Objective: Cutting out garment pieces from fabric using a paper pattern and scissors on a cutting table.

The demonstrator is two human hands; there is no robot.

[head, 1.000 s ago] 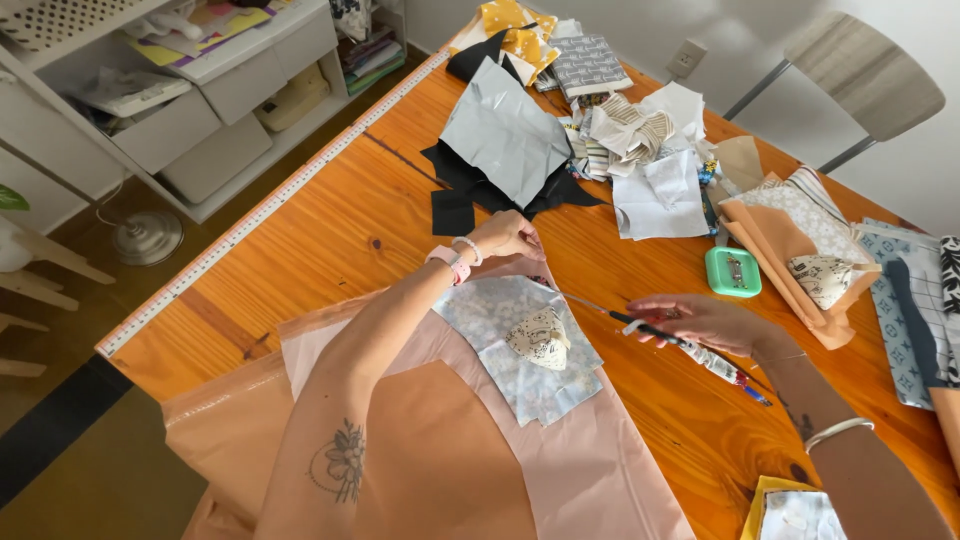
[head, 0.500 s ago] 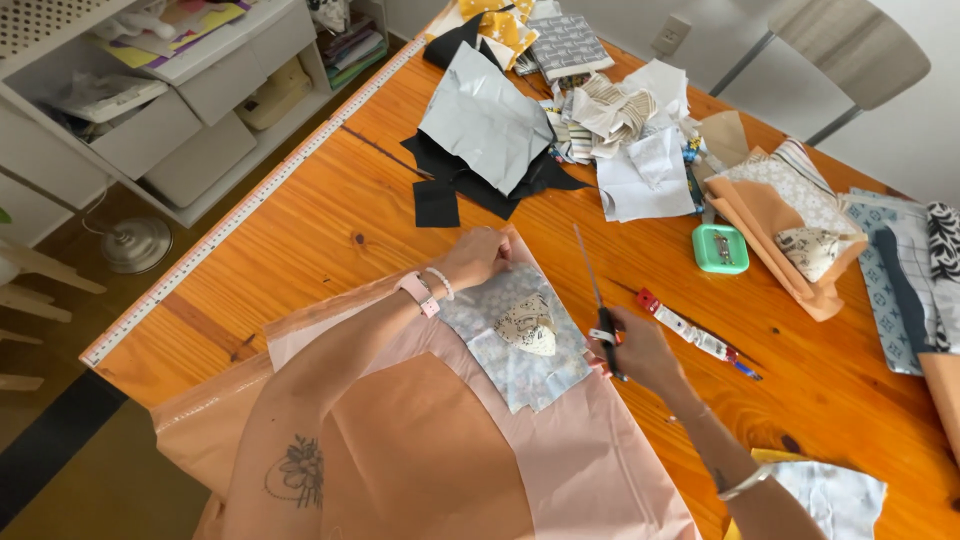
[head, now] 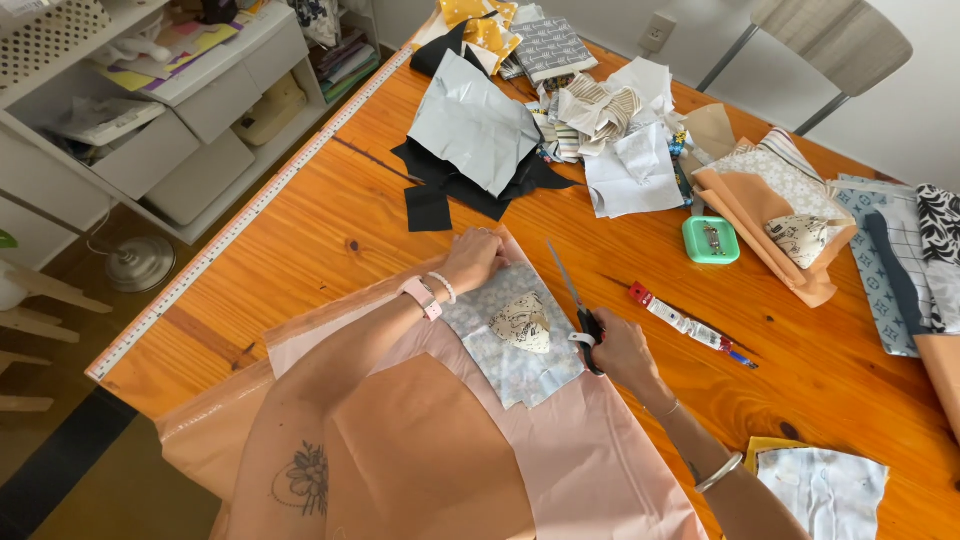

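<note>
The pale floral fabric piece [head: 510,345] is lying on a large sheet of peach-pink fabric [head: 590,460] spread over the near part of the orange wooden table [head: 330,225], and a small cream printed scrap [head: 523,324] is resting on top of it. We are pressing our left hand [head: 475,258] down on the far corner of the floral piece, fingers curled and flat against the cloth, pinning it and not gripping anything. Our right hand [head: 618,350] is closed around the dark handles of a pair of scissors [head: 572,300], whose blades are pointing away from us along the right edge of the floral piece; we cannot tell whether the blades are parted or together. As we judge it, we are lining up a cut and the cutting itself is not yet under way. The next move is calling for the blades to open at the fabric edge while the left hand keeps the layers from sliding. A red-capped pen [head: 690,325] is lying just right of the scissors, a green pin box [head: 711,240] beyond it, and heaped fabric scraps [head: 600,110] are crowding the far side.
</note>
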